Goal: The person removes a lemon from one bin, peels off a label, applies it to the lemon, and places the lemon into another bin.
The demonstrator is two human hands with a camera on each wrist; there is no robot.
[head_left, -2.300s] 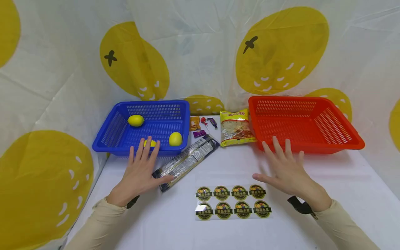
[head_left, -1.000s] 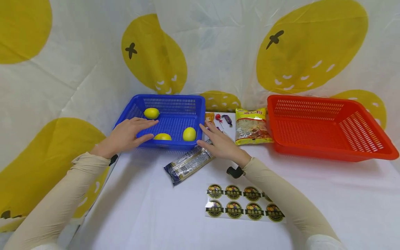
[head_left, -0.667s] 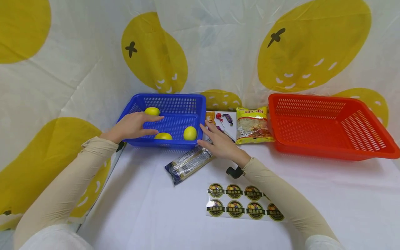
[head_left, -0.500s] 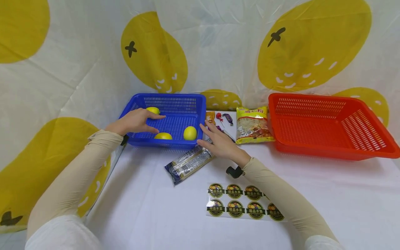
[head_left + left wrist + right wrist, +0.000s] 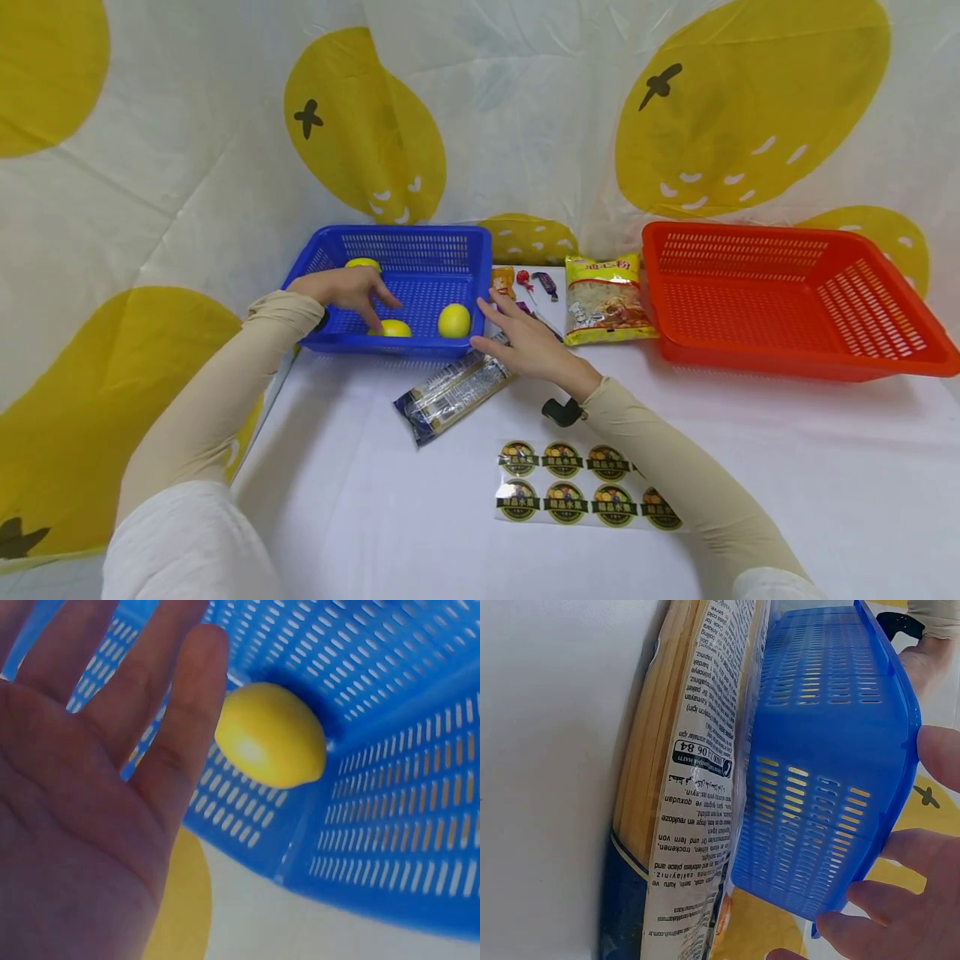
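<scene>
Spaghetti pack point(image 5: 453, 392) against blue basket point(image 5: 408, 236), beside lemons point(image 5: 453, 320).

Head view overlooks table; wrist views close on blue basket point(image 5: 405, 250)

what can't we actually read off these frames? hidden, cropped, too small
- Head view: left hand covers part of the near lemon; contact cannot be told.
- Head view: back lemon mostly hidden behind that hand.
- Left wrist view: fingers run off the top edge; blue basket is cropped.
- Right wrist view: right hand is cut by the edge; spaghetti pack print is too small to read.
- Head view: small sweets too tiny to identify.
</scene>
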